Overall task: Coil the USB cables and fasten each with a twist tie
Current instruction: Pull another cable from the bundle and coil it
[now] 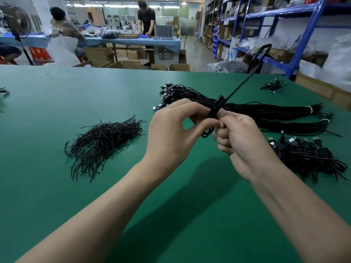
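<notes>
A black USB cable [214, 111] is held between both hands above the green table [57, 95], partly gathered into a small coil. My left hand [171, 133] pinches the coil with thumb and fingers. My right hand [241, 141] grips the cable from the right with its fingers curled. A loose length of the cable [247, 76] swings up and away to the upper right. A pile of black twist ties [102, 143] lies left of my hands. Long bundles of straight cables [256, 111] lie behind my hands.
A heap of coiled cables [307, 154] sits at the right. A few more cables [271, 86] lie at the far right corner. Blue shelving [296, 40] stands to the right. Two people work at a blue table [133, 41] in the background.
</notes>
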Demonstrator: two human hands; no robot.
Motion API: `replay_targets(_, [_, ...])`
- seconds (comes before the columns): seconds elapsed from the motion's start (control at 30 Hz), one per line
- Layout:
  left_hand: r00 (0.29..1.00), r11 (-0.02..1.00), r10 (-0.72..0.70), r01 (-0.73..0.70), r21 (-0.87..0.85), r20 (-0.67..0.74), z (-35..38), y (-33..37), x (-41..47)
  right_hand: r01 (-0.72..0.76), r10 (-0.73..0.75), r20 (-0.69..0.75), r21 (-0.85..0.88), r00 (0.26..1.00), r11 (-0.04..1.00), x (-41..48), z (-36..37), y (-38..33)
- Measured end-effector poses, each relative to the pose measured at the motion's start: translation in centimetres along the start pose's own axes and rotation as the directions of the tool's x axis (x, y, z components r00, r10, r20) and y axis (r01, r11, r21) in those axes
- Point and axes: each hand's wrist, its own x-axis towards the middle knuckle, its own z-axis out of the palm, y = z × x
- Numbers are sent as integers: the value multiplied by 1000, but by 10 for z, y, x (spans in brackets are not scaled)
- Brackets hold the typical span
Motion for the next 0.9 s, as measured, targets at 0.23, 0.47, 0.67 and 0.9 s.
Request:
replay_targets(0.23, [990,984,131,-124,125,-48,-3,-8,3,131,-138,-23,-184,990,974,-1,-2,-4])
replay_targets(0.47, [577,506,-505,800,-322,642,-7,-7,11,537,-686,154,-750,711,388,-3,-12,0])
replay_targets(0.67, [659,561,-447,733,-385,605,-6,-4,6,559,-667,169,-710,726,428,0,-12,4])
replay_targets(0.9, [975,988,-120,136,-73,187,-8,0,8,192,-188,42,-294,981,936,5,-9,1])
